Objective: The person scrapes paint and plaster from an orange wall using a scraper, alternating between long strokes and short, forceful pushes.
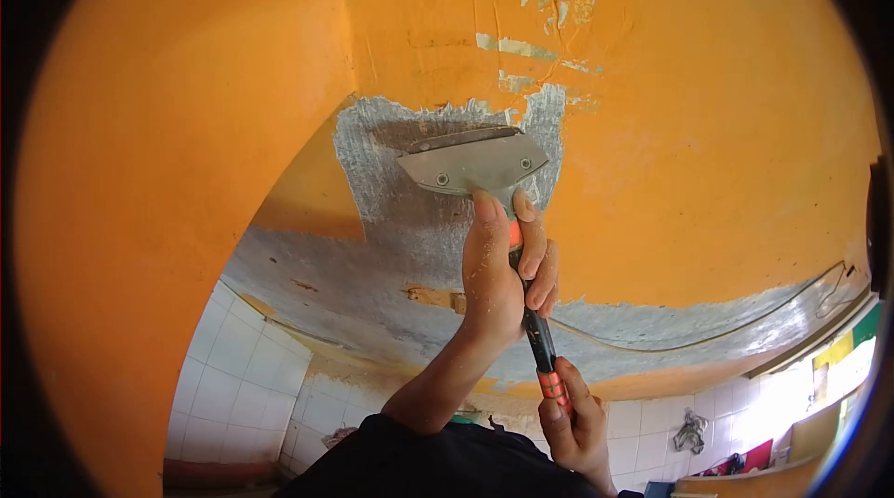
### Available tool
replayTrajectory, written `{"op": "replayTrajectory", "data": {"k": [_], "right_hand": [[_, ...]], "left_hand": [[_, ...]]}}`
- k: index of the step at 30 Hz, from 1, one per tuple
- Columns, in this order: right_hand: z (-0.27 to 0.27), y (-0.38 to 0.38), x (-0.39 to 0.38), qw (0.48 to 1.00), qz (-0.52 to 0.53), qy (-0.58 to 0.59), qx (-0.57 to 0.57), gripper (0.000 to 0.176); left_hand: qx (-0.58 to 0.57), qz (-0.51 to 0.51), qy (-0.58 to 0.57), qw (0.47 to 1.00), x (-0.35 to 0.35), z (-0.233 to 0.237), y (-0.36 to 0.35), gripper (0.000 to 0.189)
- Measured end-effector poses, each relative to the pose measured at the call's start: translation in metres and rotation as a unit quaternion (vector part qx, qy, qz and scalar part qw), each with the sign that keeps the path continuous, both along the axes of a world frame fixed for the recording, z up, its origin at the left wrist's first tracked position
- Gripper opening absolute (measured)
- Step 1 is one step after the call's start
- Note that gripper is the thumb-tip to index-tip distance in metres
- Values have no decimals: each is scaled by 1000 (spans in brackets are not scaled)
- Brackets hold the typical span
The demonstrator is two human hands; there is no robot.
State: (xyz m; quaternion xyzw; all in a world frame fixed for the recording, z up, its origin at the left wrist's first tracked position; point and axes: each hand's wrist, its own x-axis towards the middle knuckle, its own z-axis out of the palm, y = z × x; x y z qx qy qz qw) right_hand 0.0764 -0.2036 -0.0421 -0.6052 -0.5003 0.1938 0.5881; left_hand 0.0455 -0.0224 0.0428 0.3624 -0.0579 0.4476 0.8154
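My left hand (503, 265) is raised and closed around the upper handle of a wide scraper (475, 163), thumb and fingertips right below its metal head. Lower down, my right hand (577, 423) grips the red and black end of the same handle. The scraper's blade lies over a bare grey patch (349, 154) in the orange painted surface (670, 144), its edge near the ragged upper border of the paint. Pale dust and flecks cling to my left thumb and wrist.
Above the patch, paint is stripped in streaks (515, 47). A thin cable (643, 347) runs along the grey band below. White tiled walls (219, 363) stand at lower left and behind. A cloth (690, 433) hangs at lower right, near a bright window (792, 405).
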Motion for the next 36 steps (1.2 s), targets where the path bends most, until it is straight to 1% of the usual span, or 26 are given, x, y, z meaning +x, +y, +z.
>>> {"op": "replayTrajectory", "data": {"k": [1,3,7,8,9,10,12,13,15,16,17,19,23,26,27,29,31,32,36], "right_hand": [[3,-1,2,1000,3,0,-1,46],[10,-2,6,999,33,-33,-8,48],[22,-4,3,999,32,-13,-1,50],[29,2,5,998,17,-55,34,39],[34,4,4,993,0,-93,67,33],[35,1,3,994,1,-90,66,33],[35,-3,7,998,36,-45,36,43],[34,-4,7,997,38,-47,40,43],[31,-9,7,999,43,-12,31,43],[31,-7,10,998,36,-33,29,45],[31,-9,9,999,32,-31,27,45],[44,-8,8,999,31,-21,-10,46],[45,-16,8,999,38,-26,-7,46],[46,-18,7,999,32,-10,-2,44],[50,-19,6,999,24,-13,-17,44],[49,-18,6,999,19,-23,-31,43],[39,-13,4,995,-3,-95,19,43],[39,-17,6,995,5,-94,-15,44],[53,-13,2,996,-5,-90,-12,44]], "left_hand": [[-1,3,0,1000,1,1,0,45],[-7,-33,-43,999,3,5,2,44],[-11,-45,-59,997,6,3,1,44],[-10,-37,-63,997,7,6,1,44],[-12,-30,-63,997,7,8,0,44],[-14,-29,-60,998,5,8,-1,44],[-16,-30,-54,998,5,13,-1,44],[-12,-29,-55,998,5,11,0,44],[-8,-51,-60,997,6,3,-3,43],[-7,-53,-62,997,9,5,-2,43],[-14,-46,-70,996,9,10,0,43],[-20,-39,-82,996,8,14,-1,43],[-22,-52,-68,996,7,4,-5,43],[-38,-60,-74,995,9,13,-6,43],[-43,-58,-86,994,9,17,-6,43],[-36,-67,-82,994,10,9,-6,44],[-21,-78,-76,994,11,6,-2,44],[-24,-78,-82,993,12,6,-1,45],[-46,-89,-93,991,11,15,-1,46]]}}
